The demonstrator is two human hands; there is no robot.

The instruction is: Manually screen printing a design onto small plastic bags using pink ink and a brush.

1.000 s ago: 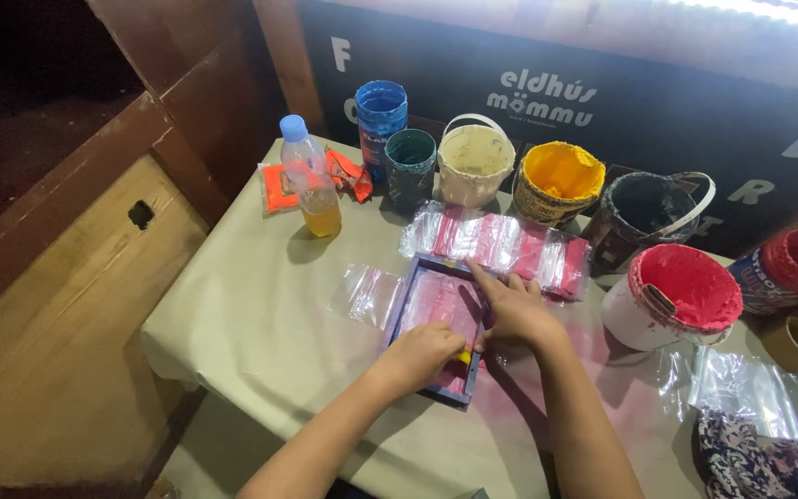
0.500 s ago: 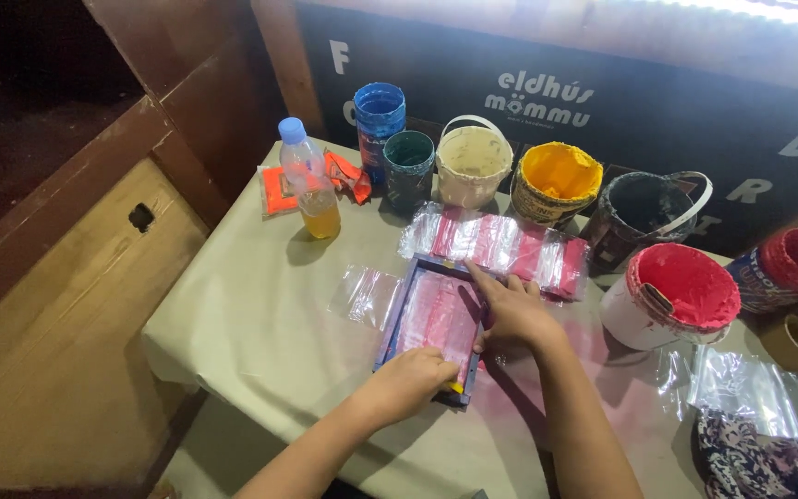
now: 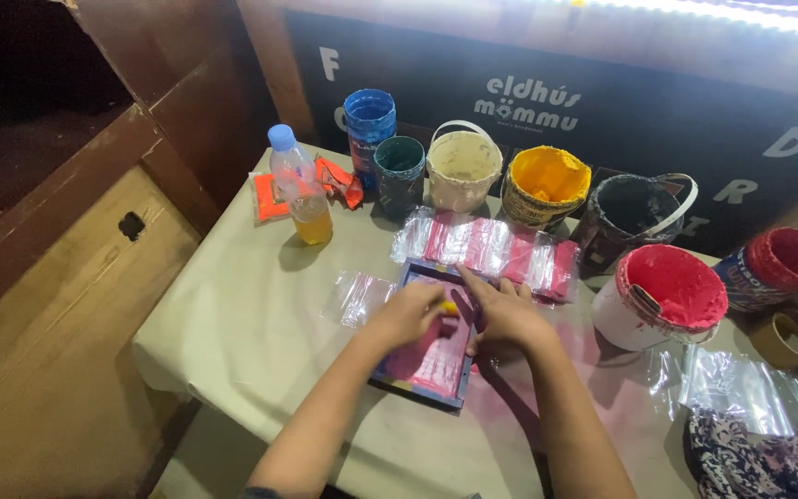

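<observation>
Left hand has slid up the blue-framed screen from its near edge to the far end, fingers closed on a yellow-tipped squeegee. Right hand stays spread flat, pinning the frame's right side. Pink plastic-wrapped sheets beyond; paint buckets behind.

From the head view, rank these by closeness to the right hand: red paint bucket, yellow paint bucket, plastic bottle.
Measured from the right hand:
1. Red paint bucket, just to its right.
2. Yellow paint bucket, behind it in the back row.
3. Plastic bottle, far left, past the left hand.
</observation>
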